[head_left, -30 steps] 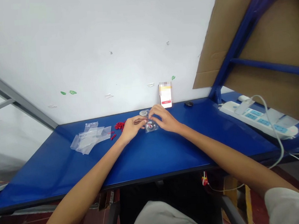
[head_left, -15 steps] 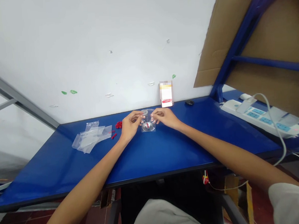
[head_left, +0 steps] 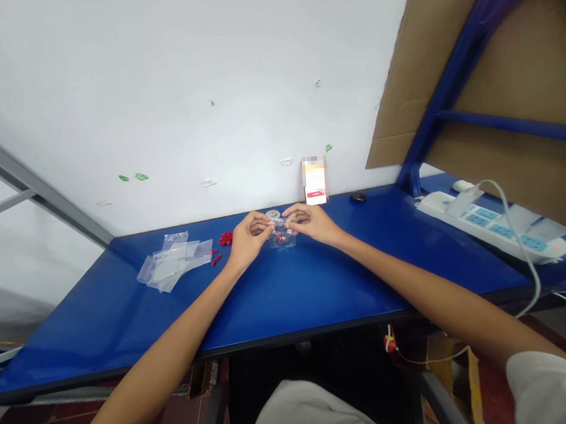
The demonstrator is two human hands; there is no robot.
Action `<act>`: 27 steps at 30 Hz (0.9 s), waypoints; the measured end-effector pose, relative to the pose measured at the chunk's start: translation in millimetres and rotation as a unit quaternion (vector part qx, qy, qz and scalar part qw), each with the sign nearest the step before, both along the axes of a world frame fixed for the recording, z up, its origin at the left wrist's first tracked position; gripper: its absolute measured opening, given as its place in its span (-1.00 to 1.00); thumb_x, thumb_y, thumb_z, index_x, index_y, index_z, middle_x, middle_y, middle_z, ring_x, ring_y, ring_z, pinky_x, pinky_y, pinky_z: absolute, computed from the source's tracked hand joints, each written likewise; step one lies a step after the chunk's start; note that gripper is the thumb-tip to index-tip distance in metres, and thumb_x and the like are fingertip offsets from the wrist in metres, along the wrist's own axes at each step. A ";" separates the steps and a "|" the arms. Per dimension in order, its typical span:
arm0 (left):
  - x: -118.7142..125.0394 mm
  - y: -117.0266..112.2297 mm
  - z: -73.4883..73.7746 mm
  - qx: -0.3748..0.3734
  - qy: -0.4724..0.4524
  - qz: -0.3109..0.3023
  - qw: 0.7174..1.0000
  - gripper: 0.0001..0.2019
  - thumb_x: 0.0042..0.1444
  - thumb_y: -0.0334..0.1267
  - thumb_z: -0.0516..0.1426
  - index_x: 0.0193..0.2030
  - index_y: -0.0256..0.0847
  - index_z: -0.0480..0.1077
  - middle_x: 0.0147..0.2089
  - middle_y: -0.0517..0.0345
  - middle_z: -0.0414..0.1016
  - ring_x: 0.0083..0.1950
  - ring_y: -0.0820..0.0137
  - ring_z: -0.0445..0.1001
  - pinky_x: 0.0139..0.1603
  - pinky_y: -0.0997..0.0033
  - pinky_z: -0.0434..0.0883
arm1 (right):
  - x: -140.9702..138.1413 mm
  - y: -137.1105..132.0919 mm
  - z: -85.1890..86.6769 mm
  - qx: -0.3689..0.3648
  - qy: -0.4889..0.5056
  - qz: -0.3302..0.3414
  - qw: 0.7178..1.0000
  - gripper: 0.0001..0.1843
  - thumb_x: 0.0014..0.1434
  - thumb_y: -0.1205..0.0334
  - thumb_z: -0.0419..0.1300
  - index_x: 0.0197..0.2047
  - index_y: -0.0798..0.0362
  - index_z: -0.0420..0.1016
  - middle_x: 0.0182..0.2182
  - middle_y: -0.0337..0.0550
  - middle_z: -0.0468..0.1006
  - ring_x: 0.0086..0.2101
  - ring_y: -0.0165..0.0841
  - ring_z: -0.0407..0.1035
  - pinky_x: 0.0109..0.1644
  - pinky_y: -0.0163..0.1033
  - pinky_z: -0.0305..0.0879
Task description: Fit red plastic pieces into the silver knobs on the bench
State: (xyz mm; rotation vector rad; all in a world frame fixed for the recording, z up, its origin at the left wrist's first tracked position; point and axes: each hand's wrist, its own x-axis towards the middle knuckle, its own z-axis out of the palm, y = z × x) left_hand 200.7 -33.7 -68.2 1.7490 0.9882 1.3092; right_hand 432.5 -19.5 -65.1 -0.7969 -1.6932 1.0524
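My left hand [head_left: 247, 237] and my right hand [head_left: 311, 223] meet over the far middle of the blue table [head_left: 292, 288]. Both pinch the top edge of a small clear plastic bag [head_left: 281, 236] that holds a few small red pieces. The fingers of both hands are closed on the bag's upper corners. Just left of my left hand lies a small heap of red pieces [head_left: 225, 239]. A stack of empty clear bags [head_left: 171, 265] lies further left. A small round white roll [head_left: 272, 214] sits just behind the held bag.
A white card with a red mark [head_left: 314, 183] leans against the wall behind my hands. A small black disc [head_left: 358, 196] lies to its right. A white power strip [head_left: 489, 225] with a cable sits at the right, under a cardboard-backed blue shelf [head_left: 475, 66].
The hands have shifted from handling the bag's middle to pinching its top edge, the bag now hanging between them. The hands moved slightly closer together along the top.
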 end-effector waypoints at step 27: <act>-4.2 0.5 1.6 -0.001 0.038 -0.048 0.998 -0.67 0.13 -0.09 0.43 -0.09 -0.18 0.49 -0.14 0.07 0.63 -0.11 0.32 0.61 0.00 0.31 0.53 | 8.3 6.3 -3.4 0.028 -0.106 0.053 0.993 -0.68 0.28 0.08 0.39 0.03 0.05 0.72 -0.23 -0.07 0.76 -0.31 -0.27 0.62 -0.15 -0.16 0.58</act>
